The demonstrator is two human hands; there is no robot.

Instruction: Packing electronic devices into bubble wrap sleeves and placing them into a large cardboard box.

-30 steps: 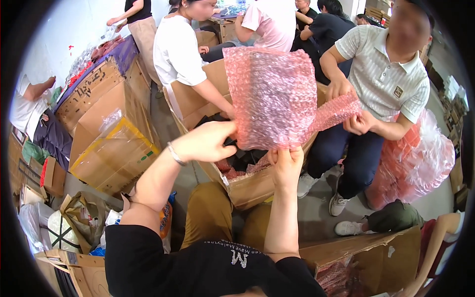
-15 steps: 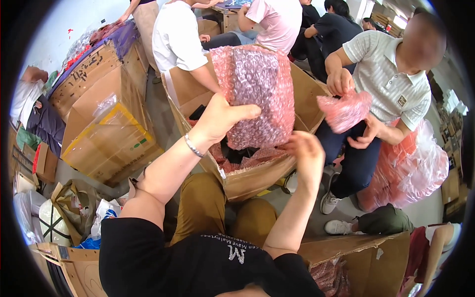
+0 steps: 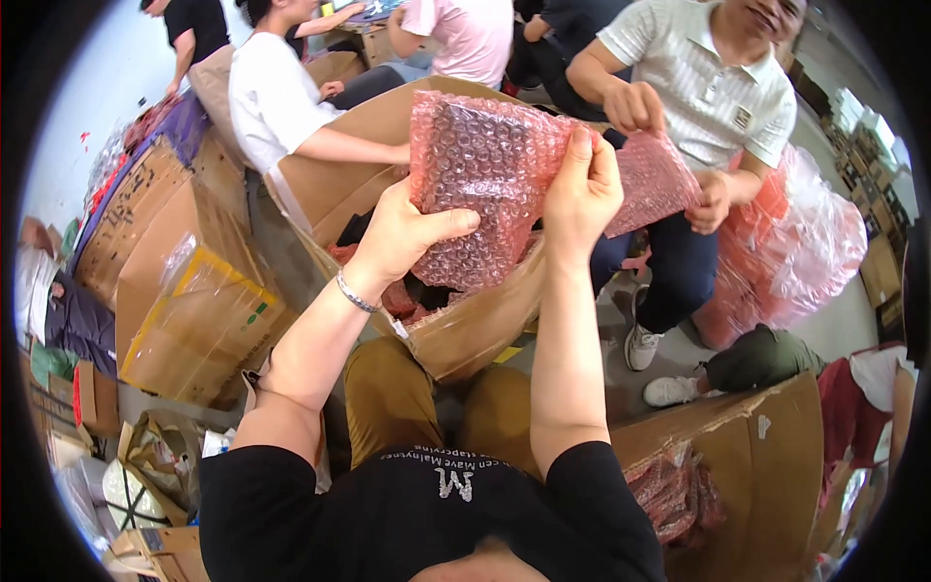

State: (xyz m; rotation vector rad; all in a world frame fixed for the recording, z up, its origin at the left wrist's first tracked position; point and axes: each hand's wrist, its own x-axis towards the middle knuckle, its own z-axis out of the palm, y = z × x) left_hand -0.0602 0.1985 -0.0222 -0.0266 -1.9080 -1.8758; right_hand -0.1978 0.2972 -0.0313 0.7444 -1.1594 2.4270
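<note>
A pink bubble-wrap bag [image 3: 475, 184] with something dark showing through it is held up in front of me. My left hand [image 3: 400, 231] grips its left side, thumb across the front. At the upper right, my right hand [image 3: 584, 194] is closed on the bag's edge, thumb and fingers pinched together. What is inside cannot be made out. Below the bag stands an open cardboard box [image 3: 475, 335], where pink bubble wrap and black items show.
On the right a seated co-worker holds another pink bubble-wrap bag [image 3: 655, 179]. Behind is a big clear sack of pink wrap [image 3: 786, 252]. A taped carton [image 3: 199, 320] stands left; another box [image 3: 761, 475] with bubble-wrapped pieces lies lower right. A person in white reaches toward the box.
My right hand has moved up from the bag's lower right and closed on its upper right edge. The left hand keeps its hold. The view has shifted to the right.
</note>
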